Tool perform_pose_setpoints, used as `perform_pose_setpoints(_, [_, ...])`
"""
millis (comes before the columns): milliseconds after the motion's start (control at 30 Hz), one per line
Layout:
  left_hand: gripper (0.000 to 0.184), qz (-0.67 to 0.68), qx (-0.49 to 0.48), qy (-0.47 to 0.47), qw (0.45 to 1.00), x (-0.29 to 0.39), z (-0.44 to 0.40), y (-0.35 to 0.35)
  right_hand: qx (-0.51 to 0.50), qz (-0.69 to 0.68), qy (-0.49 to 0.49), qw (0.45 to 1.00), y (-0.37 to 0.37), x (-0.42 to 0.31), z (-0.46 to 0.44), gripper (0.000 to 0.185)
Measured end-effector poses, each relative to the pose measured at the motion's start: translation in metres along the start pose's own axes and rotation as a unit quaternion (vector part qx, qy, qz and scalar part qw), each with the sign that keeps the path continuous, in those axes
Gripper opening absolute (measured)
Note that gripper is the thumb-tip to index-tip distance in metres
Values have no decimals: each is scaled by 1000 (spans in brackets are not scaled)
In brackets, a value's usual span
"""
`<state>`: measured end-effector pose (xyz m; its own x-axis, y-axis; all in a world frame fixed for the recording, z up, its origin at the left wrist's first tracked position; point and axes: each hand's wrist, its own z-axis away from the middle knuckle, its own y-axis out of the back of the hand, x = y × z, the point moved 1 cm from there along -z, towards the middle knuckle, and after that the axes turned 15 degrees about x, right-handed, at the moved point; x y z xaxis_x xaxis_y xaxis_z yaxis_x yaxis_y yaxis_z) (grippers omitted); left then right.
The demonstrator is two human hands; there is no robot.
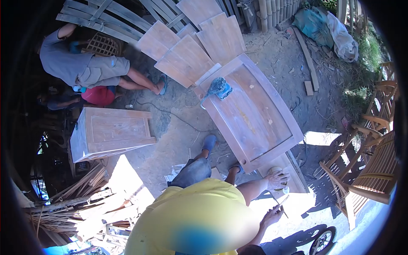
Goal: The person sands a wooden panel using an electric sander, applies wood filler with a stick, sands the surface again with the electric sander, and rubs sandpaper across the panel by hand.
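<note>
My left hand is on a small round can that stands on a wooden board, its fingers curled over the top. Just below that hand is a small pale container. In my right hand is a thin stick-like tool; its exact kind is too small to tell. Beyond my left hand lies a large framed wooden panel with pale patches on its surface. A blue power sander rests on its upper left part.
Several wooden boards lean at the back. A wooden cabinet stands left, with a cord across the ground. Another person bends at upper left, near a person in red. Wooden chairs are right, scrap wood lower left.
</note>
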<state>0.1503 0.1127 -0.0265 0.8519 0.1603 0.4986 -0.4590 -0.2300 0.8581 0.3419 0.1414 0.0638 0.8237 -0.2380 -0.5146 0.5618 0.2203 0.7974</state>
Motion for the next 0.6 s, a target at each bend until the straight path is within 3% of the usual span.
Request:
perform_pose_setpoints(100, [79, -62, -42, 25, 997, 2, 1, -3, 32, 5, 35, 999, -20, -54, -4, 36])
perform_pose_setpoints(200, [115, -74, 101, 71, 990, -4, 17, 3, 42, -22, 59, 997, -55, -78, -10, 38])
perform_pose_setpoints(233, [124, 21, -94, 107, 990, -4, 16, 88, 66, 24, 164, 984, -74, -71, -22, 38])
perform_pose_setpoints(267, [124, 11, -91, 114, 989, -10, 41, 105, 91, 68, 267, 957, -85, -71, -23, 38])
perform_pose_setpoints(333, [121, 79, 2, 157, 984, -31, 88, 110, 23, 93, 250, 963, -96, -95, -11, 37])
perform_pose_setpoints(400, [117, 36, 44, 215, 975, -58, 160, 124, 102, 257, 408, 870, -125, -75, -19, 35])
perform_pose_setpoints(433, [114, 17, 34, 266, 963, -72, 201, 139, 52, 240, 351, 904, -127, -81, -16, 34])
perform_pose_setpoints(600, [90, -81, -65, 543, 833, -82, 394, 269, 31, 240, 402, 883, -133, -76, -21, 49])
